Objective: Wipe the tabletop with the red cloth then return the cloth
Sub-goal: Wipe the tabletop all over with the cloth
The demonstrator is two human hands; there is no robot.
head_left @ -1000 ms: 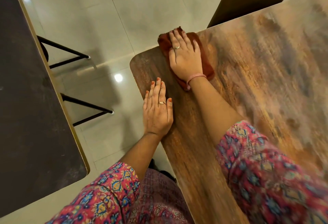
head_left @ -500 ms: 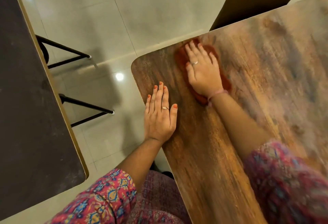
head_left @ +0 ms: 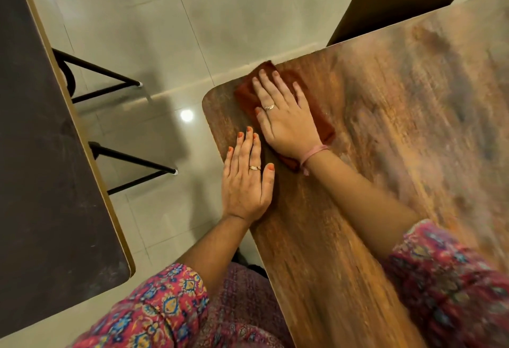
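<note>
Red cloth (head_left: 319,116) lies flat on the wooden tabletop (head_left: 385,155), close to its far left rounded corner, with one far corner of the fabric reaching right up to the table's far edge. Right hand (head_left: 286,119) presses down on it, palm flat and fingers spread, nothing pinched or curled around the fabric (a pressing hold, not a grasp). Cloth shows beyond the fingertips, along the right side of the hand and under the wrist, where a pink band (head_left: 312,155) circles the arm. A ring (head_left: 269,107) sits on one finger.

Left hand (head_left: 246,179) rests open and flat on the same tabletop, just near of the right hand, along the table's left edge; its fingers lie together and hold nothing. Its fingertips come very close to the near side of the right hand, though whether they touch I cannot tell. It wears a ring too (head_left: 254,167), and the nails are painted orange.

Both forearms emerge from patterned pink sleeves (head_left: 165,309) at the near edge of the view. Off to the left stands a dark table (head_left: 41,168) with a pale rim and black metal legs (head_left: 132,160) on a glossy tiled floor (head_left: 165,31). The right part of the wooden surface is blurred
</note>
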